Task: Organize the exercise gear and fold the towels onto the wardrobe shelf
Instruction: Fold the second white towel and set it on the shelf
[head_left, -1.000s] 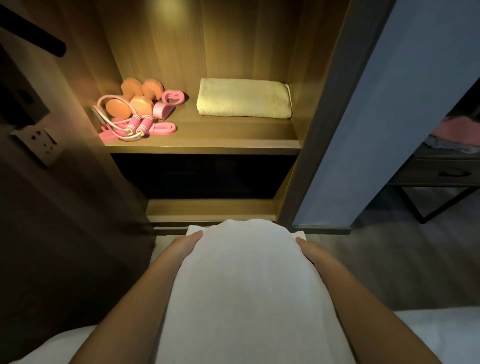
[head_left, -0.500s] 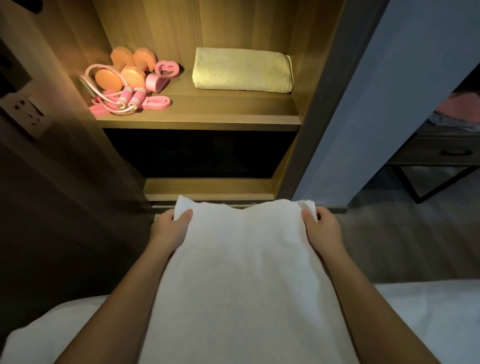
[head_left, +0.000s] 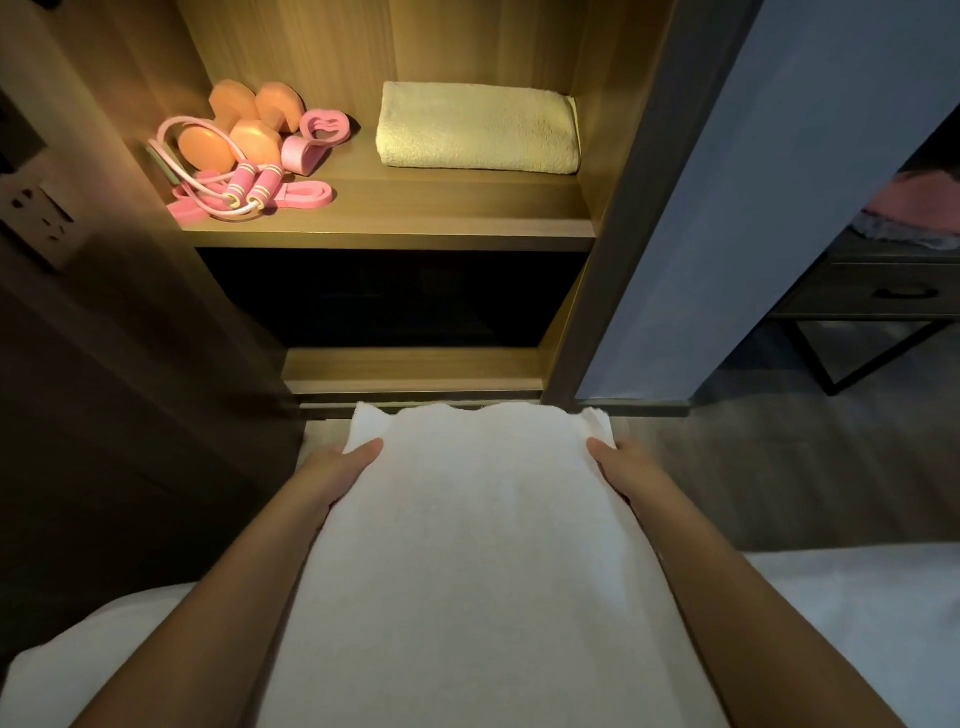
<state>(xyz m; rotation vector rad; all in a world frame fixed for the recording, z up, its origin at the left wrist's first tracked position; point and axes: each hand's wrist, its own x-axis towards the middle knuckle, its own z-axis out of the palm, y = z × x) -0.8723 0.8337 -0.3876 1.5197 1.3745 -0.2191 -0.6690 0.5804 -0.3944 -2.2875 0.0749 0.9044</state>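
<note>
White towel (head_left: 478, 545) fills my lower view, long axis running 6 to 12 o'clock, far end toward the wardrobe shelf (head_left: 415, 228). On that shelf a folded yellow towel (head_left: 478, 135) lies 9-to-3 at 1 o'clock. My left hand (head_left: 337, 467) and right hand (head_left: 631, 467) each pinch a white towel edge, thumbs on top. Pink and orange exercise gear (head_left: 244, 156) sits at 11.

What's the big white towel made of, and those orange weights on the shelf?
The white towel looks like soft cotton terry: fuzzy, matte, with a wavy far edge. The orange dumbbells look coated in smooth rubber or vinyl, with a dull sheen under the light; what is inside cannot be seen.
</note>
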